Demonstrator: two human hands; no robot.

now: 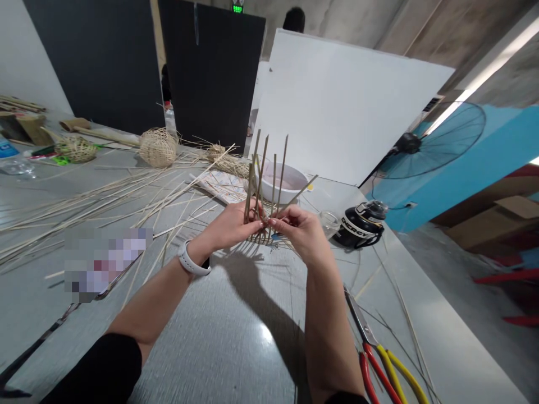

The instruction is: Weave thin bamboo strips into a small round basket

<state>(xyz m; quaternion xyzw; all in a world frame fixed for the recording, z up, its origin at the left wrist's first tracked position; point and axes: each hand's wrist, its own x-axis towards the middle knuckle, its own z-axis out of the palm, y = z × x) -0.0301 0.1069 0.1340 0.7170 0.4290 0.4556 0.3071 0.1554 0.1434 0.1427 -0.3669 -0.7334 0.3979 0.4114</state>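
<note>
A small woven basket [261,240] with several upright bamboo strips stands on the grey table [236,336], in the middle of the view. My left hand [236,224] is closed at its left side, fingers wrapped round the strips near the rim. From the right, my right hand [301,227] pinches at the same rim, its thumb and fingertips meeting close to my left thumb. The weave just under the fingertips is partly hidden by both hands.
Long loose strips [126,193] cover the left. Behind are a woven ball [157,147] and a white bowl [284,182]. A glass jar [329,223], a black bottle [360,224] and shears with red and yellow handles [374,342] lie right. A fan [433,140] stands beyond.
</note>
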